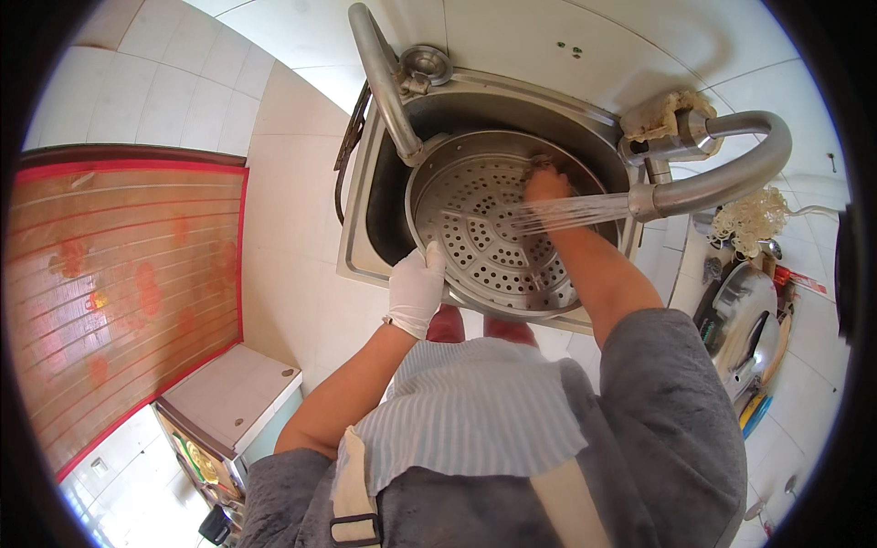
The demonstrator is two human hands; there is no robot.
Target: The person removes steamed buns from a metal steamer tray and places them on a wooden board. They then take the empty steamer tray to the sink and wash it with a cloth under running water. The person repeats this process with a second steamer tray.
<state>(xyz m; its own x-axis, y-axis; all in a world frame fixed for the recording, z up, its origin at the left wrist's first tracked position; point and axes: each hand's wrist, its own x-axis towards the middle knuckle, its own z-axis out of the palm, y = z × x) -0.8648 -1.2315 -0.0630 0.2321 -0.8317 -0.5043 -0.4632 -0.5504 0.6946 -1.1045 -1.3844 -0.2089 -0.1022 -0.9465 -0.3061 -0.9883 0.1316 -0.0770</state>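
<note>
My left hand, in a white glove, grips the near left rim of a round metal steamer tray with a perforated bottom. The tray rests tilted over a stainless steel sink. Inside the tray, at its far right wall, my bare right hand is closed around what looks like a wire scourer, mostly hidden by the fingers. From the curved faucet at the right, water sprays across my right wrist onto the tray.
A second curved metal faucet reaches over the sink's left side, by a drain strainer. On the right wall hang a wok lid and other utensils. A counter stands at lower left, below a red-edged patterned curtain.
</note>
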